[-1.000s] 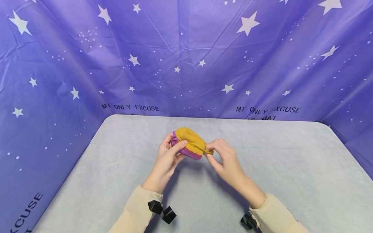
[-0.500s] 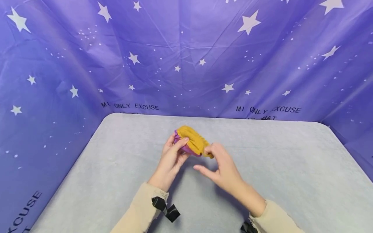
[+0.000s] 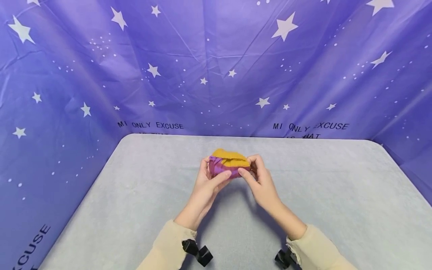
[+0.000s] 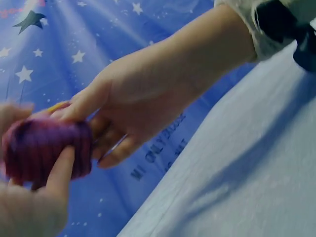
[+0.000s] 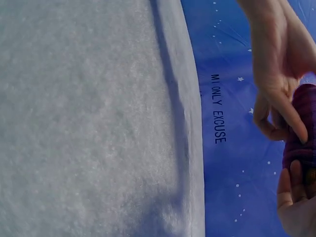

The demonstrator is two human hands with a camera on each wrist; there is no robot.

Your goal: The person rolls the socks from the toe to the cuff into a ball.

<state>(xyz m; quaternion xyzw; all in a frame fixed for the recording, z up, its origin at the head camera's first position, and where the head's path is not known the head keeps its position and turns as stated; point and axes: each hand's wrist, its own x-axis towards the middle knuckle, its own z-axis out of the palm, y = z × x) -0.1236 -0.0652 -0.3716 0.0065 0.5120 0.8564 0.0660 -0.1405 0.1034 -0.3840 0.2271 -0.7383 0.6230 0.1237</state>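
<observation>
A small rolled bundle of soft knit fabric (image 3: 233, 162), mustard yellow above and purple with stripes below, is held up between both hands over the table. My left hand (image 3: 208, 184) grips its left end, thumb along the purple front and fingers behind. My right hand (image 3: 264, 180) pinches the right end, its thumb on the lower edge and its fingers partly hidden. In the left wrist view the ribbed purple underside of the bundle (image 4: 39, 148) shows, blurred. The right wrist view catches only part of the bundle (image 5: 303, 118) at its edge.
A grey cloth-covered table (image 3: 135, 195) lies beneath the hands. Behind and to the left hangs a purple-blue curtain (image 3: 189, 45) with white stars and lettering. Black straps (image 3: 197, 252) sit at the beige sleeves.
The right hand drew at the yellow edge, its thumb came away, and now it pinches the bundle again. The bundle has shifted slightly right and turned, showing more purple.
</observation>
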